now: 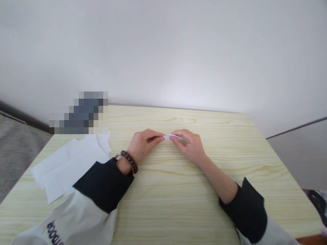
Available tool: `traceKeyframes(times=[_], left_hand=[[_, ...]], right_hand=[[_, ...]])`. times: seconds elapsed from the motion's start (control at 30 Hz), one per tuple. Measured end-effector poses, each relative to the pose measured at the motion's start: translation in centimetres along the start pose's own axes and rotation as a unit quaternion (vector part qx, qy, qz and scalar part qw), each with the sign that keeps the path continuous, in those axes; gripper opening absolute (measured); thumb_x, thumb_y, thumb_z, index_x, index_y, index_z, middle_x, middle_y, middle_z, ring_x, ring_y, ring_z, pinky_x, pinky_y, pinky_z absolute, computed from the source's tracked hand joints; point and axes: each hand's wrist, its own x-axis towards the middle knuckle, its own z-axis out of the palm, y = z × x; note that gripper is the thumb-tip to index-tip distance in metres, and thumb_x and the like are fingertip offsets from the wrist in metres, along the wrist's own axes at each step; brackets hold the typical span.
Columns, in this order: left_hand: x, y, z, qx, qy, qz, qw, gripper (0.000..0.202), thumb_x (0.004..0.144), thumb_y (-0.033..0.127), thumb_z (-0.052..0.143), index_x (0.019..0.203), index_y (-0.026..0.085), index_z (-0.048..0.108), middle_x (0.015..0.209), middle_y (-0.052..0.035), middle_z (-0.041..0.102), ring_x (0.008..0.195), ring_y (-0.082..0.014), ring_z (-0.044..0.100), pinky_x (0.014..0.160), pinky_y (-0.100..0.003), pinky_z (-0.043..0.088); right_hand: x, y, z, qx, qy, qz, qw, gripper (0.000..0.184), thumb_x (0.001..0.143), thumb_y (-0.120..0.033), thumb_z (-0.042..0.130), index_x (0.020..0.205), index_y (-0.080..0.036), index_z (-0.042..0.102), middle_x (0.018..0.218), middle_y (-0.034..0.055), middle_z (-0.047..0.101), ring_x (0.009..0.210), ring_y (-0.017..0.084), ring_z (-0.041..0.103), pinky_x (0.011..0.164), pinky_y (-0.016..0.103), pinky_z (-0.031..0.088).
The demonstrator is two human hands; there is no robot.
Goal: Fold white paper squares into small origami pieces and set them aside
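Observation:
Both hands meet near the middle of a pale wooden table (pixel 178 204). My left hand (pixel 143 144) pinches one end of a small white folded paper piece (pixel 171 136). My right hand (pixel 190 144) pinches its other end, fingers curled over it. The paper lies low, at or just above the tabletop, and is mostly hidden by the fingers. A dark bead bracelet (pixel 130 161) circles my left wrist. Both sleeves are black and white.
Several white paper sheets (pixel 66 166) lie overlapped at the table's left side, partly under my left sleeve. A blurred-out dark object (pixel 81 114) sits at the far left corner. A white wall stands just behind the table's far edge.

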Motion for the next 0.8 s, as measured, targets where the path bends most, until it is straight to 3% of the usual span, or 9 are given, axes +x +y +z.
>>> traceKeyframes(times=[0.27, 0.4, 0.53, 0.67, 0.8], left_hand=[[-0.17, 0.20, 0.10, 0.055, 0.009, -0.006, 0.998, 0.023, 0.081, 0.035, 0.058, 0.079, 0.016, 0.071, 0.073, -0.0026, 0.068, 0.065, -0.0142, 0.059, 0.063, -0.025, 0.045], [-0.18, 0.35, 0.13, 0.042, -0.005, -0.021, 0.999, 0.025, 0.080, 0.038, 0.057, 0.079, 0.016, 0.070, 0.073, -0.0027, 0.068, 0.064, -0.0145, 0.058, 0.062, -0.026, 0.045], [-0.13, 0.28, 0.19, -0.015, 0.018, -0.075, 0.997, 0.027, 0.079, 0.041, 0.059, 0.081, 0.015, 0.068, 0.076, -0.0039, 0.070, 0.066, -0.0153, 0.060, 0.062, -0.026, 0.046], [-0.10, 0.19, 0.24, -0.043, 0.034, -0.096, 0.994, 0.028, 0.077, 0.042, 0.061, 0.082, 0.015, 0.067, 0.077, -0.0042, 0.070, 0.067, -0.0154, 0.061, 0.061, -0.025, 0.045], [-0.09, 0.18, 0.26, -0.045, 0.032, -0.094, 0.994, 0.028, 0.078, 0.042, 0.061, 0.082, 0.015, 0.067, 0.077, -0.0037, 0.070, 0.066, -0.0155, 0.060, 0.062, -0.026, 0.045]], right_hand=[[-0.06, 0.28, 0.32, -0.004, -0.011, 0.020, 1.000, 0.012, 0.085, -0.028, 0.059, 0.089, -0.023, 0.068, 0.084, 0.0020, 0.073, 0.079, 0.016, 0.067, 0.075, 0.027, 0.051], [0.11, 0.20, 0.32, 0.026, -0.021, 0.072, 0.997, 0.013, 0.084, -0.032, 0.061, 0.090, -0.023, 0.068, 0.088, 0.0018, 0.073, 0.081, 0.017, 0.068, 0.077, 0.029, 0.052], [0.26, 0.03, 0.04, 0.109, -0.004, 0.142, 0.984, 0.020, 0.081, -0.034, 0.063, 0.097, -0.022, 0.065, 0.094, 0.0028, 0.073, 0.086, 0.018, 0.069, 0.077, 0.029, 0.053], [0.28, 0.38, -0.03, 0.190, -0.001, 0.189, 0.964, 0.030, 0.089, -0.042, 0.051, 0.103, -0.020, 0.066, 0.086, 0.0043, 0.073, 0.078, 0.017, 0.068, 0.074, 0.029, 0.053], [0.40, 0.72, 0.12, 0.228, 0.000, 0.218, 0.949, 0.043, 0.093, -0.048, 0.039, 0.095, -0.017, 0.068, 0.080, 0.0059, 0.074, 0.067, 0.015, 0.066, 0.070, 0.028, 0.053]])
